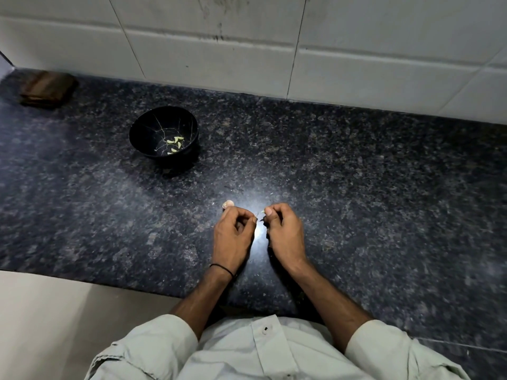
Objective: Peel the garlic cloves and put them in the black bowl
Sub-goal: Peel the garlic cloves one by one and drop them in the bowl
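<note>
The person is standing at the front edge of the dark stone counter (356,187). The right hand (285,231) is pinching a small pale garlic clove (262,212) between thumb and forefinger. The left hand (233,231) is curling its fingers just beside it; I cannot tell if it is holding anything. One unpeeled garlic piece (228,204) is lying just beyond the left hand. The black bowl (148,133) is standing toward the back left, with peeled cloves (174,142) lying inside. A wooden block (48,89) is sitting at the back left corner.

Dark speckled counter (356,174) with a black bowl (148,130), a loose garlic clove (228,204), a brown block (48,89) far left.
</note>
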`<state>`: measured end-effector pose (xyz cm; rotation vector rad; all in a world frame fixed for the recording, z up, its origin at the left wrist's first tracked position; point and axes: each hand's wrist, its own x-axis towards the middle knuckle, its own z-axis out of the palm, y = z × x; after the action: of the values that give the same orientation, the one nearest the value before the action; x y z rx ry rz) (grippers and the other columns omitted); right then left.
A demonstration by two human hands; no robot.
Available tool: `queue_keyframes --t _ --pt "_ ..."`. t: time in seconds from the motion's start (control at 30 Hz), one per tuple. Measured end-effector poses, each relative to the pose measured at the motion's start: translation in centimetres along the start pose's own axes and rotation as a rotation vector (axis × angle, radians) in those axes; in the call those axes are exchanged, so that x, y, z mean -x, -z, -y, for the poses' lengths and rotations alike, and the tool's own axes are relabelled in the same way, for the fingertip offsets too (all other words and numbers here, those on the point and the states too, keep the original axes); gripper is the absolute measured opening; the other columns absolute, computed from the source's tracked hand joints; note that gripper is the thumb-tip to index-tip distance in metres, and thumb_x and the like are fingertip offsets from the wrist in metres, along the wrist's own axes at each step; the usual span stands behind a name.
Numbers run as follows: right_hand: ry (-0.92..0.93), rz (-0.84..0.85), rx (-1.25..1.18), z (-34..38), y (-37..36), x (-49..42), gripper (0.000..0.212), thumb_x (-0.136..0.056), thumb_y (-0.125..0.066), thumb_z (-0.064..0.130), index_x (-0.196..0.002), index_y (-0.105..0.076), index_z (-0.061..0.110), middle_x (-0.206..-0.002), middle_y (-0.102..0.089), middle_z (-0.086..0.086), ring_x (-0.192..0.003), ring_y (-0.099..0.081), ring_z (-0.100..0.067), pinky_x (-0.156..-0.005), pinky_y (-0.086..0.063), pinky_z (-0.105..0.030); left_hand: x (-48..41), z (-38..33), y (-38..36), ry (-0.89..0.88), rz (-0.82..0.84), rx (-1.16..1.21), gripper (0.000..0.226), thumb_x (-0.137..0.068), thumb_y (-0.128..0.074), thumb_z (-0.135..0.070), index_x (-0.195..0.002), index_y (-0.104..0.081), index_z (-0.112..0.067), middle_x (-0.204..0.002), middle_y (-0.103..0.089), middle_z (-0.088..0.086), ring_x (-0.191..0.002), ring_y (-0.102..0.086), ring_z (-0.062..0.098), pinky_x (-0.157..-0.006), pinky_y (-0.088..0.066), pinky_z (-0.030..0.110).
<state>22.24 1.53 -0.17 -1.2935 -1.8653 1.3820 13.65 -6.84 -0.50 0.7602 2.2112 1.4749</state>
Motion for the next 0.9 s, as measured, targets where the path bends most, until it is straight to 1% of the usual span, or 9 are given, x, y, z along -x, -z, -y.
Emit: queue_keyframes --t 0.17,0.33,0.43,0.53,0.63,0.73,0.77,0.83,0.9 --pt "-0.013 0.036 -0.060 -0.27 0.15 0.03 0.011 -0.101 -0.057 0.021 -0.095 -0.063 0.014 -0.080 -0.068 0.004 -0.066 -0.059 -0.003 -0.065 -0.048 -0.024 0.13 -0.16 -0.10 -0.012 0.015 0.029 0.013 -0.086 -0.070 -0.004 -0.087 -0.068 -0.017 -0.079 -0.060 -0.013 -0.063 -0.050 0.001 -0.065 -0.041 0.011" --pt "-0.043 0.099 -0.184 0.04 0.31 0.06 0.017 -0.098 -0.061 0.018 -0.082 -0.063 0.019 -0.065 -0.063 0.012 -0.059 -0.053 -0.001 -0.059 -0.043 -0.023 0.26 -0.46 0.10 -0.086 0.050 0.111 0.005 -0.086 -0.075 -0.012 -0.089 -0.071 -0.015 -0.087 -0.066 -0.009 -0.075 -0.060 0.006 -0.070 -0.046 0.017" --pt "-0.048 0.128 -0.216 0.19 0.48 0.06 0.020 -0.098 -0.062 0.022 -0.079 -0.062 0.016 -0.058 -0.060 0.012 -0.054 -0.049 -0.005 -0.054 -0.041 -0.025 0.23 -0.16 0.01 -0.020 0.057 0.196 0.004 -0.088 -0.073 -0.013 -0.085 -0.072 -0.013 -0.084 -0.070 -0.007 -0.080 -0.066 0.012 -0.075 -0.052 0.025" --pt "-0.033 0.129 -0.195 0.45 0.58 0.34 0.020 -0.098 -0.062 0.023 -0.079 -0.062 0.015 -0.059 -0.060 0.012 -0.054 -0.050 -0.002 -0.054 -0.042 -0.020 0.20 0.29 -0.10 0.024 0.055 0.198 0.007 -0.089 -0.072 -0.015 -0.082 -0.073 -0.014 -0.081 -0.072 -0.002 -0.080 -0.068 0.018 -0.079 -0.054 0.031" --pt "0.010 0.120 -0.107 0.57 0.75 0.63 0.014 -0.099 -0.061 0.018 -0.086 -0.065 0.013 -0.070 -0.065 0.010 -0.061 -0.057 0.005 -0.059 -0.043 -0.011 0.24 0.18 -0.08 0.008 0.038 0.164 0.009 -0.089 -0.073 -0.013 -0.080 -0.072 -0.014 -0.078 -0.069 0.000 -0.078 -0.065 0.012 -0.084 -0.047 0.018" --pt "0.057 0.113 -0.001 0.34 0.87 0.70 0.009 -0.098 -0.061 0.018 -0.093 -0.068 0.014 -0.083 -0.070 0.010 -0.075 -0.062 0.004 -0.066 -0.044 -0.009 0.35 -0.38 0.07 0.011 0.011 0.154 0.011 -0.088 -0.072 -0.008 -0.078 -0.070 -0.010 -0.076 -0.067 0.003 -0.078 -0.063 0.000 -0.088 -0.038 0.004" --pt "0.067 0.112 0.047 0.31 0.86 0.69 0.010 -0.098 -0.061 0.019 -0.094 -0.069 0.016 -0.085 -0.070 0.011 -0.078 -0.062 0.003 -0.067 -0.044 -0.009 0.38 -0.48 0.06 0.010 0.007 0.153 0.011 -0.088 -0.072 -0.008 -0.077 -0.069 -0.010 -0.076 -0.066 0.004 -0.076 -0.062 0.001 -0.088 -0.037 0.003" --pt "0.086 0.117 0.146 0.38 0.83 0.70 0.011 -0.099 -0.059 0.022 -0.095 -0.069 0.018 -0.088 -0.069 0.012 -0.082 -0.062 0.001 -0.068 -0.044 -0.011 0.32 -0.36 0.01 0.004 0.001 0.145 0.012 -0.087 -0.073 -0.007 -0.076 -0.069 -0.010 -0.076 -0.066 0.007 -0.072 -0.062 0.011 -0.086 -0.038 0.003" --pt "0.102 0.120 0.200 0.55 0.81 0.72 0.010 -0.099 -0.058 0.023 -0.095 -0.067 0.019 -0.089 -0.068 0.009 -0.083 -0.062 -0.004 -0.070 -0.046 -0.016 0.20 -0.10 -0.06 0.005 0.004 0.135 0.013 -0.087 -0.073 -0.009 -0.075 -0.068 -0.011 -0.076 -0.065 0.008 -0.070 -0.061 0.021 -0.081 -0.041 0.005"
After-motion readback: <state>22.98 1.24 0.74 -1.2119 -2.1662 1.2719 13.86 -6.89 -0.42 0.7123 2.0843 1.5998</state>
